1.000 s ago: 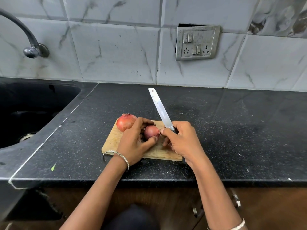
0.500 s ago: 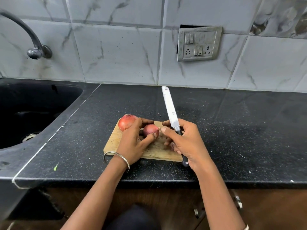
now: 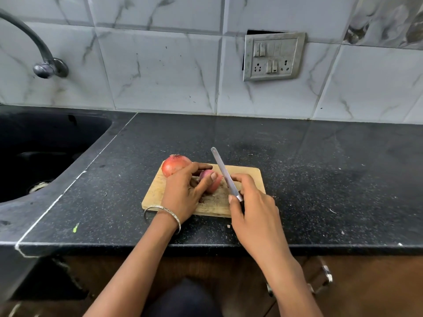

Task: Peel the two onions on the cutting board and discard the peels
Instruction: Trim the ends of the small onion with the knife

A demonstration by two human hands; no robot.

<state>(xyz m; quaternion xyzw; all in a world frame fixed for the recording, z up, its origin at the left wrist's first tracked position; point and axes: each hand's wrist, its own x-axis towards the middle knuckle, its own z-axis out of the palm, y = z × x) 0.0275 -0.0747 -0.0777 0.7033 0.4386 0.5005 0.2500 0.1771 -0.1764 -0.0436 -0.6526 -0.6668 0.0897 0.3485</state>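
Fingers of the left hand are curled round the small red onion on the wooden cutting board. The right hand is clamped on a knife, blade at the onion's end, touching it I think. Barely started imo: the bigger onion beside it has full skin, and nothing's peeled or discarded yet.

Wall: grey marbled tiles, metal switch plate
Counter: black speckled stone
Sink: dark, left; tap above
Below: possibly wooden cabinet
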